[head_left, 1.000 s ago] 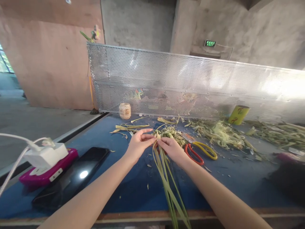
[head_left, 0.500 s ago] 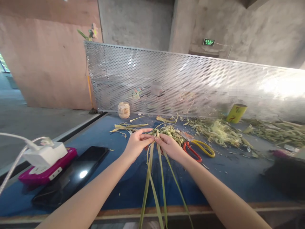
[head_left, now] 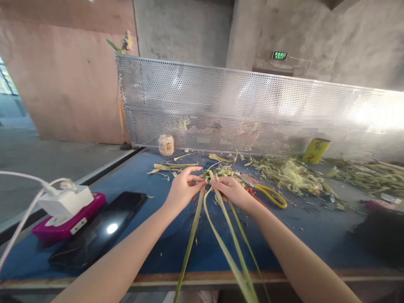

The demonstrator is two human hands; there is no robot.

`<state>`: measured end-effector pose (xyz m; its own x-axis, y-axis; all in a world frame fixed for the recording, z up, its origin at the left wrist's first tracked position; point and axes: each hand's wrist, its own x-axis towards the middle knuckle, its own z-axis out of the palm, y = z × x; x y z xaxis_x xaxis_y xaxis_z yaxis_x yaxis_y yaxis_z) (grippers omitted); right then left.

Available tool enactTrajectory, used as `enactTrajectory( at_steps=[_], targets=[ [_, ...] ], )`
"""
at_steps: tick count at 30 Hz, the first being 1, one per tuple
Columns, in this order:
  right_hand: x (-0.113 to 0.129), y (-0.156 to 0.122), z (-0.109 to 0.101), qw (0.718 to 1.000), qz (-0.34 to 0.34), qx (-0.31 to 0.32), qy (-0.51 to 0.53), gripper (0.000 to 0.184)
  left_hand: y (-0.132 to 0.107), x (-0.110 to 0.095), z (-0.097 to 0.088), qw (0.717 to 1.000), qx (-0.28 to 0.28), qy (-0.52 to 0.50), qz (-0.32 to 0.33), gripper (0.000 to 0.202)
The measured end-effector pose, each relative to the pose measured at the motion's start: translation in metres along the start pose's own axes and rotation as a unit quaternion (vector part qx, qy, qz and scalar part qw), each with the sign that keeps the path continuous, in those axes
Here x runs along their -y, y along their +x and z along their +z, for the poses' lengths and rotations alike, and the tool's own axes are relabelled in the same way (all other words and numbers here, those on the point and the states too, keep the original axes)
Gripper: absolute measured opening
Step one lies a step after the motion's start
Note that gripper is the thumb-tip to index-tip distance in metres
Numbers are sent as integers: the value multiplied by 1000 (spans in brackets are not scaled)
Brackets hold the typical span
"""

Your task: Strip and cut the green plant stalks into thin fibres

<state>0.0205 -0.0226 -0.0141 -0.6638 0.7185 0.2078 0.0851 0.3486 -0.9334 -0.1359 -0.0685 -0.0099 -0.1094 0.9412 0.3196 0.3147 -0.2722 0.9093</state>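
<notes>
Several long green plant strips [head_left: 227, 225] run from my fingertips down over the table's front edge. My left hand [head_left: 184, 185] pinches them from the left, with one strip hanging apart on that side. Close beside it, my right hand [head_left: 229, 188] grips the rest, its fingers closed near the strips' upper ends. The exact crossing of the strips between the fingertips is too small to make out. Just behind the hands lies a heap of small plant scraps [head_left: 223, 170]. Scissors [head_left: 271, 195] with one yellow and one red handle lie right of my right hand, partly hidden by it.
On the left are a black phone [head_left: 97, 229] and a magenta power strip [head_left: 58, 225] with a white charger [head_left: 67, 203]. A jar [head_left: 166, 145] stands by the perforated metal panel [head_left: 195, 92]. Piles of plant fibre [head_left: 290, 174] and a yellow-green cylinder [head_left: 316, 151] are at the right.
The strips have spread: one now hangs apart at the left, while the others have swung right. My right hand has shifted slightly and covers more of the red scissor handle.
</notes>
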Motion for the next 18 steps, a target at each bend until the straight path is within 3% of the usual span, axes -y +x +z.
enactTrajectory(
  at_steps=[3,9,14,18],
  targets=[
    [-3,-1,1,998,7,20,-54,35,-1,3,4,999,44,-17,-22,43],
    [-3,1,3,986,16,-32,-162,40,0,4,6,993,62,-82,-53,42],
    [1,0,1,983,31,-54,-174,39,-1,-1,5,989,73,-102,-80,43],
    [7,-3,0,986,53,-56,-149,38,-2,-2,4,983,96,-131,-83,57]
  ],
)
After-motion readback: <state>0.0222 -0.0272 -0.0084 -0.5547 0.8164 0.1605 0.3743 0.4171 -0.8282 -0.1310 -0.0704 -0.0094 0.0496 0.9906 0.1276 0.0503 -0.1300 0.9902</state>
